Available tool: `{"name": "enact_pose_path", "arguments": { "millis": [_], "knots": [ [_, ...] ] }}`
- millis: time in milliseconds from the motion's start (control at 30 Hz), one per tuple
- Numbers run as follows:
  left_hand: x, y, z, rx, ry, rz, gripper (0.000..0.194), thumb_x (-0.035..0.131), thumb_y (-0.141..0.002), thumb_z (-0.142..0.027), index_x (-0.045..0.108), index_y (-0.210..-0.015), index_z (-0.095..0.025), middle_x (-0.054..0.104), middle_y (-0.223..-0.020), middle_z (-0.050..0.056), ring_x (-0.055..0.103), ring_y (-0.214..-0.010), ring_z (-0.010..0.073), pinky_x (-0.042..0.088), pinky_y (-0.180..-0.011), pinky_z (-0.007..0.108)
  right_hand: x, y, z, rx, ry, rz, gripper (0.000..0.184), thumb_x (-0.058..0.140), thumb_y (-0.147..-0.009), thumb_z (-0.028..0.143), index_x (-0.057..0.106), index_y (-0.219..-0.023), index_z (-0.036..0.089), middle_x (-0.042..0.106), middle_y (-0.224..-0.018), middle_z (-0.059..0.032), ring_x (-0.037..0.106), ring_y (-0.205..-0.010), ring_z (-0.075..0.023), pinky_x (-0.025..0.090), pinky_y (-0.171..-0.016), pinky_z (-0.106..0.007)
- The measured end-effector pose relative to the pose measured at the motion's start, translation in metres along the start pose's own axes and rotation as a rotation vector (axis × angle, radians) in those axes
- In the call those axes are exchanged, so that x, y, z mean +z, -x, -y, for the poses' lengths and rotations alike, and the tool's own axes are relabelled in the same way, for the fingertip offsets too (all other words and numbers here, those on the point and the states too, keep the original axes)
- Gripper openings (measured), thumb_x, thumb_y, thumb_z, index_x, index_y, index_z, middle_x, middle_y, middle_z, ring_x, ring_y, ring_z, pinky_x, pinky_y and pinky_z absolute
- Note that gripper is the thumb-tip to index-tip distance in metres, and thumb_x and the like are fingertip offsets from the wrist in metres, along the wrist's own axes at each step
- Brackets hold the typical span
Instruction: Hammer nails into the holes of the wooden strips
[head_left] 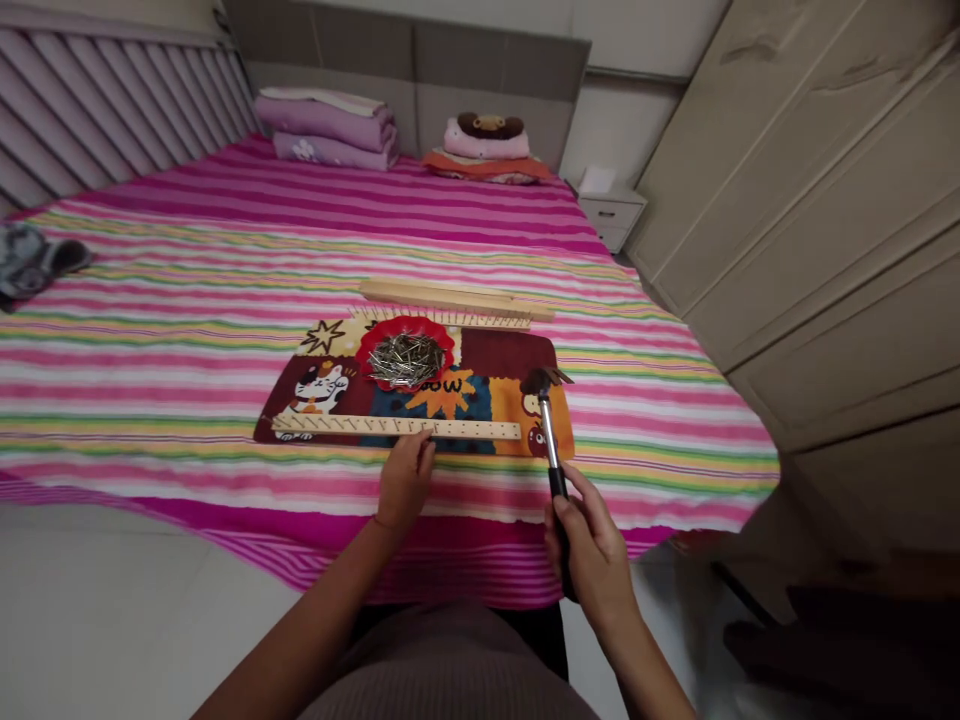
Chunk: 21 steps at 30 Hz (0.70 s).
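Observation:
My right hand (589, 545) is closed round the black handle of a small claw hammer (550, 420), whose head rests over the right end of a colourful cartoon mat (517, 360). My left hand (405, 480) pinches at the near edge of a long wooden strip (337, 425) studded with a row of nails, lying across the mat's front; what the fingertips hold is too small to see. A red dish (375, 340) full of loose nails stands on the mat behind the strip.
The mat lies on a bed with a pink striped cover (187, 300). More wooden strips (450, 298) lie behind the dish. Folded blankets (326, 125) and pillows (487, 145) sit at the headboard; a wardrobe (825, 200) stands to the right.

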<state>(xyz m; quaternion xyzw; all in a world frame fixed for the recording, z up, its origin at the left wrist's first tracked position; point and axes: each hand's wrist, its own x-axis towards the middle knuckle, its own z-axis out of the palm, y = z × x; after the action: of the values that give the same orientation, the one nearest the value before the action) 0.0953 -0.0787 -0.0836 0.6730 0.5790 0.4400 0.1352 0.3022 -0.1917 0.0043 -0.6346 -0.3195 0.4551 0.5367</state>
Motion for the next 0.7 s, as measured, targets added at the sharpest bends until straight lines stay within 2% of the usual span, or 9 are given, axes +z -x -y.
{"name": "enact_pose_path", "arguments": {
  "millis": [200,433,567,700],
  "knots": [
    [-0.034,0.024,0.011,0.039,-0.079,0.045,0.019,0.047,-0.084,-0.024,0.064,-0.092,-0.022,0.067,-0.086,0.006,0.062,-0.085,0.0182,0.05,-0.079,0.032,-0.012,-0.012,-0.033,0.036,-0.059,-0.089,0.068,0.066,-0.072,0.052,0.052,-0.131,0.022,0.044,-0.054,0.0095,0.04,-0.039,-0.0073,0.032,-0.036,-0.018],
    [-0.048,0.032,0.007,-0.054,-0.084,0.101,0.018,0.05,-0.081,-0.03,0.065,-0.087,-0.023,0.067,-0.082,0.004,0.063,-0.078,0.0186,0.051,-0.073,0.032,-0.026,-0.025,-0.036,0.064,-0.055,-0.13,0.07,0.067,-0.069,0.051,0.053,-0.13,0.021,0.048,-0.056,0.0086,0.042,-0.04,-0.008,0.034,-0.037,-0.019],
    [-0.069,0.008,0.006,-0.049,-0.146,-0.003,0.022,0.049,-0.081,-0.036,0.066,-0.085,-0.022,0.068,-0.081,0.005,0.063,-0.076,0.0191,0.05,-0.07,0.03,-0.033,-0.023,-0.038,0.078,-0.065,-0.179,0.065,0.067,-0.071,0.05,0.054,-0.128,0.022,0.047,-0.053,0.009,0.042,-0.04,-0.0087,0.031,-0.036,-0.019],
    [-0.088,-0.053,0.006,-0.079,-0.269,-0.09,0.023,0.051,-0.077,-0.037,0.068,-0.082,-0.022,0.07,-0.084,0.006,0.063,-0.078,0.0212,0.048,-0.072,0.031,-0.038,-0.022,-0.041,0.123,-0.087,-0.237,0.065,0.068,-0.069,0.051,0.056,-0.126,0.023,0.048,-0.052,0.0086,0.042,-0.04,-0.0091,0.03,-0.036,-0.019]
  ]
}}
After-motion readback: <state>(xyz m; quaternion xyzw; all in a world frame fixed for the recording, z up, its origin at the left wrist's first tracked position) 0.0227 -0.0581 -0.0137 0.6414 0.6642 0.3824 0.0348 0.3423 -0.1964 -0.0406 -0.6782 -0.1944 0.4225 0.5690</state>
